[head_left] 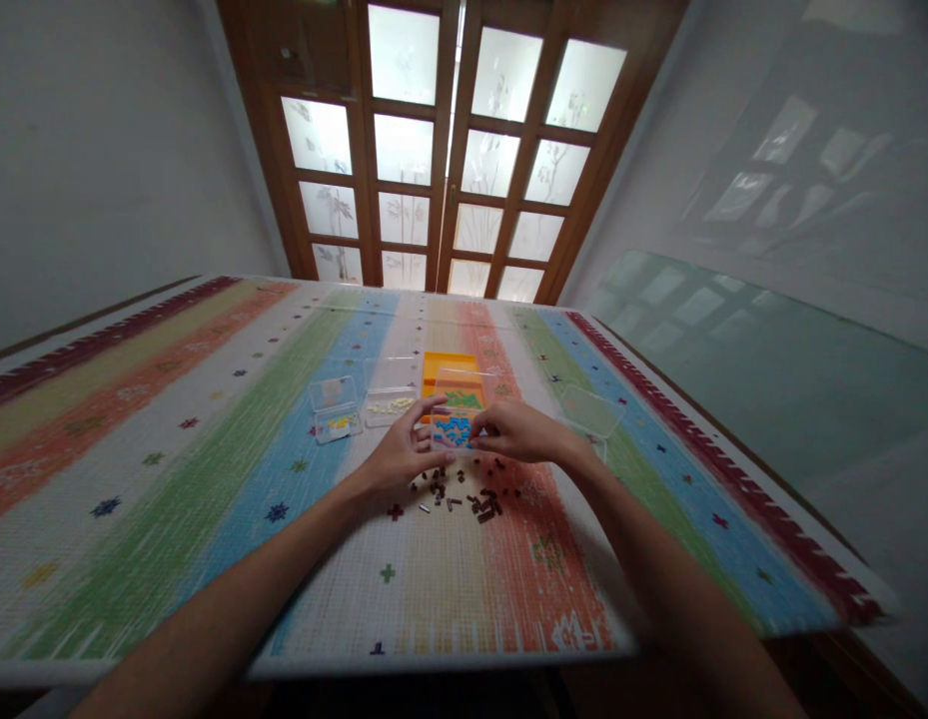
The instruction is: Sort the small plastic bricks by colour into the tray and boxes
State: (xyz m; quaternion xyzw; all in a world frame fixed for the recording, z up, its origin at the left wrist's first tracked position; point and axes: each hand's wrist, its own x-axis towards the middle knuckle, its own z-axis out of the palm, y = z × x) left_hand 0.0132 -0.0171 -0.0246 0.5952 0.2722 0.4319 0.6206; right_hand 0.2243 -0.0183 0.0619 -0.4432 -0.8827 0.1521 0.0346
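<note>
A clear plastic box with small blue pieces (452,429) in it sits in front of me, its transparent lid standing up behind. My left hand (396,449) curls around the box's left side, thumb at the near edge and fingers at the far one. From the right, my right hand (519,431) reaches to the box with thumb and fingers pinched over the blue pieces. Whatever is between those fingertips is too small to tell. Just below both hands, several small dark brown pieces (485,506) lie scattered on the striped tablecloth (336,569).
Behind the hands stands an orange tray (450,361), with green pieces (464,399) in front. To the left are an open clear box of cream pieces (391,407) and another with yellow pieces (341,424). An open clear case (592,409) lies right, partly behind my right forearm.
</note>
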